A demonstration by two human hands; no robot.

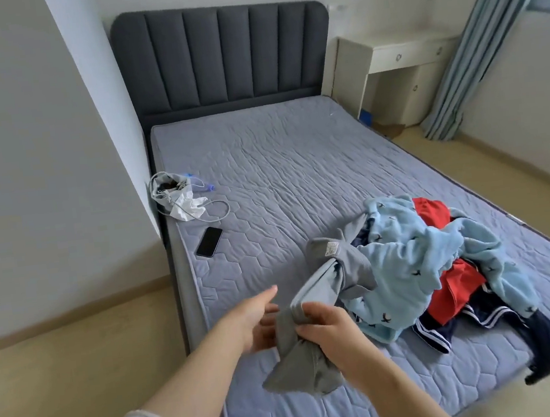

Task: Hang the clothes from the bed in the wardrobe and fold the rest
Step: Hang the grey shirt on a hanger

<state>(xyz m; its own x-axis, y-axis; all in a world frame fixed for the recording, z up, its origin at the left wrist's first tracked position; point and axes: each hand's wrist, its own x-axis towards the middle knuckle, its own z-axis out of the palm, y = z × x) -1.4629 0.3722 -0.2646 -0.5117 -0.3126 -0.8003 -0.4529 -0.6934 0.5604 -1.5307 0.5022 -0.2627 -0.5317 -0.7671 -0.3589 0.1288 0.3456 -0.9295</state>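
A grey garment [328, 270] stretches from the clothes pile toward me above the bed [281, 159]. My right hand [329, 332] is shut on its bunched lower part, and a loose end hangs below the hand. My left hand [255, 317] is just left of the garment with fingers spread, touching or nearly touching the cloth. The pile lies on the bed's right front: a light blue fleece piece [420, 260] on top, a red garment [454, 294] under it, and a dark navy piece with white stripes [505, 319] reaching the mattress edge.
A black phone [209, 241] lies near the bed's left edge. Behind it sit a grey drawstring bag [172, 189] and a cable [215, 211]. A white desk [398, 67] and blue curtains [474, 41] stand at the back right. A white wall borders the bed's left side.
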